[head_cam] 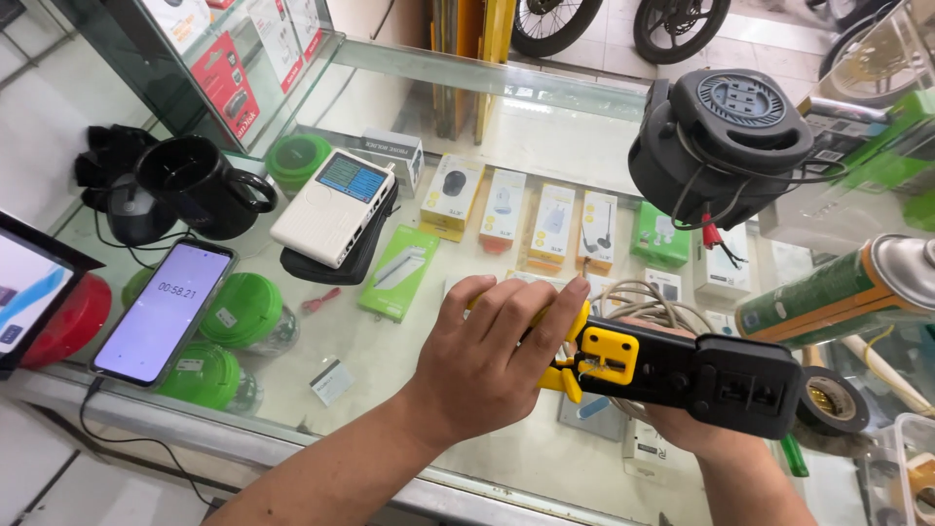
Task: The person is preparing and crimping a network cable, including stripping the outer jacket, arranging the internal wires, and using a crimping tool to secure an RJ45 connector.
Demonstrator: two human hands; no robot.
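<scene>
Over the glass counter (390, 341), at about five o'clock in the view, both hands work a black and yellow crimping tool (682, 370). The left hand (492, 356) is closed over the tool's yellow end, fingers curled across the top. The right hand (696, 429) grips the black body from beneath, mostly hidden by it. A loop of grey cable (648, 304) lies just behind the tool. At one o'clock stands a dark cable reel (726, 136); at nine o'clock a smartphone (166, 312) showing a timer; at eleven o'clock a white cable tester (333, 206) beside a black mug (200, 185).
</scene>
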